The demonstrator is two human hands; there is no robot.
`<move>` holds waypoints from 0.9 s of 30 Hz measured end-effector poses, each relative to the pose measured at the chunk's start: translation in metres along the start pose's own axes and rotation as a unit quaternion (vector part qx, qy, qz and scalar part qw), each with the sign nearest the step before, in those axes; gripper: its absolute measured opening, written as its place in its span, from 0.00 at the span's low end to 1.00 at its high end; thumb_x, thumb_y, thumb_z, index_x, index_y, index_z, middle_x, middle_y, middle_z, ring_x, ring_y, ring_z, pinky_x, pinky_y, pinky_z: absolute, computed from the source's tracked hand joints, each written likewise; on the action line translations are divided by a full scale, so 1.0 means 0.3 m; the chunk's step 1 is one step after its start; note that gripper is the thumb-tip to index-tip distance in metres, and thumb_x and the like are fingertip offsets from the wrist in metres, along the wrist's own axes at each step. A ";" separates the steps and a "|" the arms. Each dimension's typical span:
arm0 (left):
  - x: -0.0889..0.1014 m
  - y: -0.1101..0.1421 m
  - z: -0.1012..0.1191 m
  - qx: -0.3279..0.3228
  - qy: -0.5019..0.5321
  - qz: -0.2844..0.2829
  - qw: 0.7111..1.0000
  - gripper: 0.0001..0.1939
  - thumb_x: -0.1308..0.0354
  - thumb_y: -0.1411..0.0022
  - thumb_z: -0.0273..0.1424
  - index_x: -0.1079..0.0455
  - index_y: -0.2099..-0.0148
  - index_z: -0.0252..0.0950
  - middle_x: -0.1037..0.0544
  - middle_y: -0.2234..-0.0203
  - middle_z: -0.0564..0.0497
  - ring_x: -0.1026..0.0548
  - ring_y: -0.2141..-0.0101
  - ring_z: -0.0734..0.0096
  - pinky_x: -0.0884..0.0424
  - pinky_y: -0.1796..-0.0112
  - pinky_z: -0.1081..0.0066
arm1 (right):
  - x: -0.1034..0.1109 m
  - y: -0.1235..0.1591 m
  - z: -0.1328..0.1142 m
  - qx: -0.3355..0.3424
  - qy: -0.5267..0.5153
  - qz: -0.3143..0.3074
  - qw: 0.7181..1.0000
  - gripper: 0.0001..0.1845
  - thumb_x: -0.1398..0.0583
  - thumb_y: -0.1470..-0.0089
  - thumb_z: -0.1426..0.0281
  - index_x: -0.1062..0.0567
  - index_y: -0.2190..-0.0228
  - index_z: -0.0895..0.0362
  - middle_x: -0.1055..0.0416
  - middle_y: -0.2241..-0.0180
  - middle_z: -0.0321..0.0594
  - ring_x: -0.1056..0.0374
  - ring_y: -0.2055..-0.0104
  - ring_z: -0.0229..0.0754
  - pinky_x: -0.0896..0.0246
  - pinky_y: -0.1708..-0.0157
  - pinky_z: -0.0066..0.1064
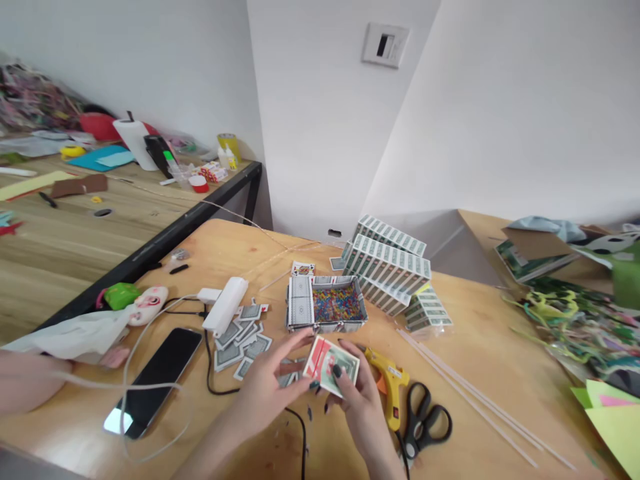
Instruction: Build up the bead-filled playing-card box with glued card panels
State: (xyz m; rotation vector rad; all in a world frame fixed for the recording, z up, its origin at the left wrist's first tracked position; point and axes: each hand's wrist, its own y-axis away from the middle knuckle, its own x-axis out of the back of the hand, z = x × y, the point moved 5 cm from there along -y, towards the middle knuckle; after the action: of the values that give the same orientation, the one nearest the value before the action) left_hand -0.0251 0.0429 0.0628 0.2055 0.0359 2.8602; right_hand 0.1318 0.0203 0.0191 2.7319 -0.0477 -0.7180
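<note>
A green, white and red playing card box [331,366] is held over the front of the table. My right hand [361,400] grips its right side, thumb on top and fingers beneath. My left hand [267,377] is at its left end, thumb at the near corner and forefinger at the far one, the other fingers partly hidden. Just beyond is an open tray built of playing cards [300,300], filled with small multicoloured pieces [339,305]. Loose playing cards [243,339] lie face down left of it, some under my left hand.
A yellow glue gun [393,388] and black scissors [424,423] lie right of my right hand, near long glue sticks [480,397]. Stacked card boxes [387,263] stand behind. At left are a phone [155,380], a white power strip [226,307] and loose cables.
</note>
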 end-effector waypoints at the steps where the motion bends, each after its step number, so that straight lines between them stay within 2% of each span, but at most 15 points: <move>1: -0.001 -0.004 -0.003 0.009 0.040 0.016 0.999 0.28 0.43 0.44 0.29 0.41 0.40 0.44 0.32 0.45 0.47 0.31 0.47 0.62 0.28 0.52 0.64 | 0.002 0.002 -0.004 0.013 -0.011 0.011 1.000 0.26 0.36 0.52 0.62 0.38 0.53 0.50 0.29 0.64 0.36 0.31 0.72 0.38 0.33 0.76 0.28; 5: -0.028 -0.015 -0.015 0.030 0.104 0.048 0.993 0.21 0.42 0.45 0.32 0.32 0.47 0.39 0.27 0.50 0.45 0.27 0.53 0.61 0.28 0.53 0.63 | 0.006 0.006 -0.013 0.033 -0.025 0.020 0.999 0.23 0.36 0.51 0.63 0.38 0.55 0.50 0.30 0.63 0.36 0.31 0.68 0.38 0.31 0.69 0.31; 11: -0.045 -0.024 -0.038 0.071 0.131 0.096 0.984 0.19 0.40 0.46 0.34 0.29 0.51 0.38 0.24 0.53 0.46 0.26 0.54 0.61 0.29 0.52 0.63 | -0.016 0.040 -0.015 0.086 0.065 0.030 0.994 0.28 0.41 0.46 0.62 0.45 0.47 0.49 0.31 0.55 0.44 0.29 0.59 0.45 0.29 0.66 0.36; 13: -0.041 -0.026 -0.038 0.065 0.128 0.108 0.984 0.18 0.40 0.47 0.34 0.28 0.52 0.38 0.24 0.54 0.45 0.25 0.55 0.60 0.29 0.52 0.63 | -0.029 0.048 -0.019 0.120 0.109 0.025 0.986 0.25 0.42 0.46 0.63 0.42 0.48 0.50 0.31 0.54 0.46 0.30 0.56 0.46 0.29 0.65 0.35; 17: -0.033 -0.028 -0.028 0.042 0.129 0.123 0.983 0.16 0.38 0.48 0.34 0.26 0.55 0.38 0.26 0.53 0.46 0.27 0.53 0.61 0.29 0.52 0.63 | -0.024 0.047 -0.035 0.181 0.186 0.045 0.965 0.15 0.41 0.47 0.65 0.31 0.56 0.55 0.27 0.58 0.46 0.29 0.57 0.45 0.30 0.58 0.37; 21: -0.035 -0.028 -0.013 0.051 0.153 0.112 0.981 0.16 0.38 0.49 0.34 0.26 0.55 0.40 0.27 0.50 0.48 0.30 0.49 0.60 0.34 0.47 0.62 | -0.005 0.044 -0.051 0.218 0.248 0.074 0.941 0.16 0.40 0.49 0.68 0.26 0.56 0.55 0.26 0.56 0.47 0.29 0.55 0.48 0.33 0.54 0.42; 27: -0.049 -0.028 -0.006 0.105 0.217 0.093 0.966 0.19 0.36 0.50 0.35 0.26 0.54 0.38 0.27 0.49 0.47 0.32 0.47 0.58 0.38 0.44 0.60 | -0.013 0.057 -0.069 0.267 0.326 0.054 0.905 0.17 0.42 0.48 0.72 0.26 0.55 0.55 0.27 0.53 0.47 0.31 0.51 0.49 0.35 0.51 0.45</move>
State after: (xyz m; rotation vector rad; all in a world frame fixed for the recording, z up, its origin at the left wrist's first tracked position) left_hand -0.0092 0.0469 0.0586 -0.4034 0.4278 3.0256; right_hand 0.1393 0.0104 0.0431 3.3019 -0.2754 0.3264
